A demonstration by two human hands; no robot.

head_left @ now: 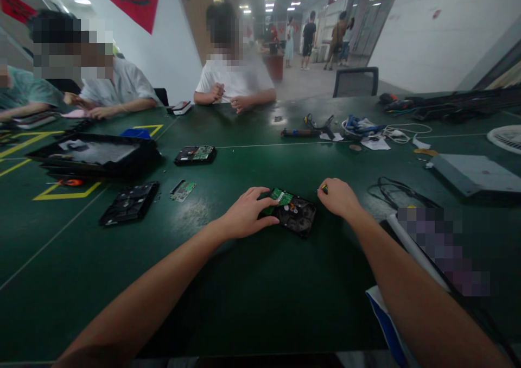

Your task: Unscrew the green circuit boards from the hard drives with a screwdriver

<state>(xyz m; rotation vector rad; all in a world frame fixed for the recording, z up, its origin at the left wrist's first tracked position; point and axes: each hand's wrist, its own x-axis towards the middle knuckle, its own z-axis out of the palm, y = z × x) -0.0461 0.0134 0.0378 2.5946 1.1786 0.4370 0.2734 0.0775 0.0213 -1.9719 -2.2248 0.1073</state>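
Note:
A black hard drive (300,216) with a green circuit board (282,196) at its far left end lies tilted on the green table in front of me. My left hand (248,211) grips the drive's left end, its fingers over the board and the thumb along the near side. Just off the drive's right end, my right hand (338,197) is closed on a small screwdriver (324,188). Only a yellow-and-black bit of the tool shows between the fingers; the rest is hidden.
Left of me lie a loose circuit board (183,190), a black drive (129,203), another drive (195,154) and a black tray (97,153). Cables (401,194) and a grey metal case (478,175) sit at the right. A person in white (234,80) sits opposite.

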